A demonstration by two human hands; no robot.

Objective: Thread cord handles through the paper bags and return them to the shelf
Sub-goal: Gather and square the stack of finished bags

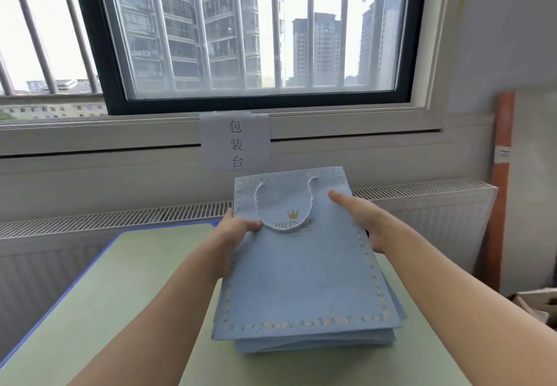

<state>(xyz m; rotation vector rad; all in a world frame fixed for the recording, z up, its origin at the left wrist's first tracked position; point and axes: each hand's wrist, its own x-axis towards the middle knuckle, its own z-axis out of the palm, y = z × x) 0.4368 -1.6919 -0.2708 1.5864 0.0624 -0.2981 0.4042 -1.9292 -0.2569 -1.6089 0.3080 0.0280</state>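
A stack of flat light-blue paper bags [304, 280] is lifted at its far end above the green table [120, 295]. The top bag carries a gold crown print and a twisted pale cord handle [286, 205] lying in a loop on its face. My left hand [238, 229] grips the stack's left edge, thumb on top beside the cord loop. On the right edge, my right hand [358, 214] holds the stack with its thumb stretched across the top bag and fingers underneath, mostly hidden.
A paper sign [235, 141] with printed characters hangs below the window sill. A white radiator [422, 205] runs along the wall behind the table. An orange roll [501, 174] leans in the right corner, and cardboard shows at the far right [536, 304].
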